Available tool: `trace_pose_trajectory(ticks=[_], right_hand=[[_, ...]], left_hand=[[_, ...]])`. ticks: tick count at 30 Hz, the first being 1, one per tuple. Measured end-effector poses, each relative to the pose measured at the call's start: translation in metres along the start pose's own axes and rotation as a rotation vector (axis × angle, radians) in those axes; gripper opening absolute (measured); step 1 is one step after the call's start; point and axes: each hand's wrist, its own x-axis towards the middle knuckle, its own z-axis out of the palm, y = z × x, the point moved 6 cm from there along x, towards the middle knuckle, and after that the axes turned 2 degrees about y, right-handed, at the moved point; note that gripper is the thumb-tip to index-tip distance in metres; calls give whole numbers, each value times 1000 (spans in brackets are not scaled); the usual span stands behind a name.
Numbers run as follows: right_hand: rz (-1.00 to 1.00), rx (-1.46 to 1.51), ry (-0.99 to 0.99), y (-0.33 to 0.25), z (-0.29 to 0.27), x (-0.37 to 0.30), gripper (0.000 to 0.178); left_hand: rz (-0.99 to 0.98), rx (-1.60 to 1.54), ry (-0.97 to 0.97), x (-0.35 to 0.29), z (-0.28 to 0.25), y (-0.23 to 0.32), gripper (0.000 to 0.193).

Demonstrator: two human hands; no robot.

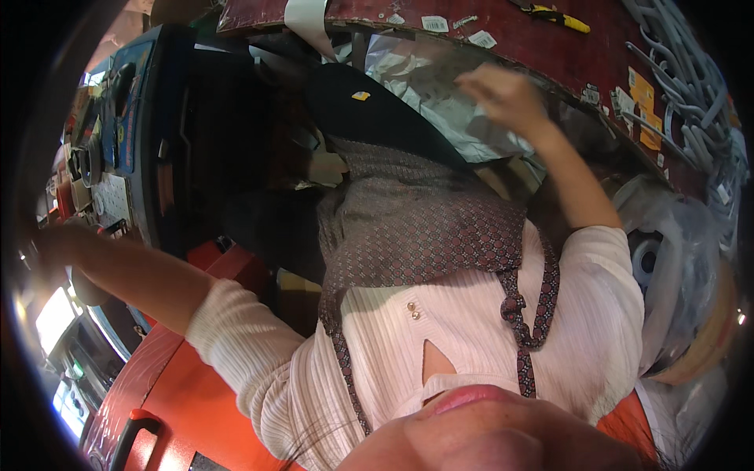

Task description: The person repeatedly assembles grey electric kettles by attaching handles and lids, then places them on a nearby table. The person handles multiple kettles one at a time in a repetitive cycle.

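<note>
The person's right hand (503, 98) was up just short of the near edge of the dark red bench (542, 59), its fingers loosely curled and smeared by motion. I could make out nothing in its grip, though the blur kept me from being sure. The crinkled silvery sheet (408, 82) was closest to it, below that near edge; whether fingers met sheet, I couldn't tell. The left hand (49, 253) was stretched far out to the person's left, so dim and blurred that I couldn't tell whether it was open, closed or gripping anything.

Between the arms, a patterned apron (416, 220) covered the lap over a pale ribbed top (393, 322), and a small yellow sticker (360, 96) clung to a dark trouser leg (369, 110).

On the bench, pale labels (434, 23) were scattered along the near edge, and a white strip (309, 23) hung over it farther left. A yellow-and-black tool (561, 17) lay well back from that edge. Grey bent strips (699, 102) were heaped toward the right end, with orange labels (649, 129) beside them. Below that end bulged clear plastic (683, 267); off to the left stood a blue panel (133, 110) with tools and parts about it
</note>
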Motion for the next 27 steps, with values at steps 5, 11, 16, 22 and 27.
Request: trace_pose_trajectory(ticks=[5, 11, 16, 22, 27], right_hand=[[532, -300, -455, 136, 158, -15, 28], [436, -331, -250, 184, 169, -2, 30], [353, 126, -283, 74, 110, -20, 23], [245, 4, -884, -54, 103, -15, 19], [164, 904, -312, -161, 14, 70, 37]], left_hand=[[128, 74, 114, -135, -134, 48, 29], [-187, -164, -128, -273, -97, 150, 47], [-280, -409, -612, -300, -9, 202, 43], [-86, -772, -589, -260, 9, 251, 85], [-128, -768, -503, -255, 21, 270, 142]])
